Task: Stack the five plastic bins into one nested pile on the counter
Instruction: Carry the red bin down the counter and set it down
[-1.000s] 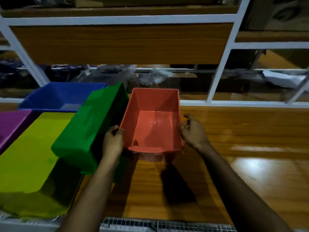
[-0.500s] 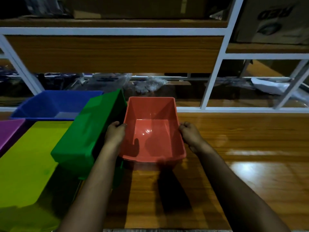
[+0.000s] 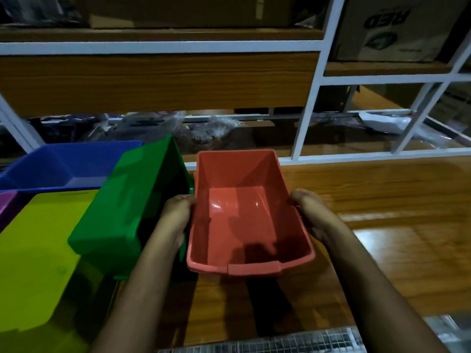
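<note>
While both hands, left (image 3: pixel 178 212) and right (image 3: pixel 309 212), clamp the red bin's (image 3: pixel 244 212) long sides above the counter (image 3: pixel 382 200), its long axis runs away from the person, the green bin (image 3: pixel 127 207) just beside the left hand.

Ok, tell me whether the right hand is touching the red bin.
Touching. The head view shows the right hand pressed against the red bin's right rim.

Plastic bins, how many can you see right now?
5: the red bin held between left hand and right hand; green bin tilted beside it; yellow bin front left; blue bin behind; purple bin at the left edge.
</note>
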Action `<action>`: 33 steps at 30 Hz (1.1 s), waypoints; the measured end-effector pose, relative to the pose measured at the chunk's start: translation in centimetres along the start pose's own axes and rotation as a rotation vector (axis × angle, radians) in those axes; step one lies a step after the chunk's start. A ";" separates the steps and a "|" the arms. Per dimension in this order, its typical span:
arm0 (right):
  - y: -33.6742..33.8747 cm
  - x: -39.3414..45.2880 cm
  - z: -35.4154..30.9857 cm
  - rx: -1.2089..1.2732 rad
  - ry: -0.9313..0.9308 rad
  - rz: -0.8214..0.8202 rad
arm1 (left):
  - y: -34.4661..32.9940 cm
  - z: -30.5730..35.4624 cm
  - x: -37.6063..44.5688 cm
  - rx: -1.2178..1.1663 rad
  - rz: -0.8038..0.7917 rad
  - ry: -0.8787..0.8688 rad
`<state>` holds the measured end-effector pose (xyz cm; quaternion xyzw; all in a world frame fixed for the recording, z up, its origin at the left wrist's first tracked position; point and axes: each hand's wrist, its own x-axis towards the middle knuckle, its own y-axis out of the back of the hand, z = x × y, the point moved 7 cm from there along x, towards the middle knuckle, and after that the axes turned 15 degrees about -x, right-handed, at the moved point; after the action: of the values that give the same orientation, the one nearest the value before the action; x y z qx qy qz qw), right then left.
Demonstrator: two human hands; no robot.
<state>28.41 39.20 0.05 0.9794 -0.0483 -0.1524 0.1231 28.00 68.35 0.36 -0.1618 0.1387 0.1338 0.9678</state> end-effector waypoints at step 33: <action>32.9 -41.7 23.1 0.440 -0.106 0.778 | -34.2 -19.8 -30.9 0.321 -1.117 0.407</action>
<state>-20.23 7.69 -0.92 0.8822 -0.4504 -0.1306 -0.0428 5.34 23.62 1.43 -0.0844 0.2334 -0.4494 0.8582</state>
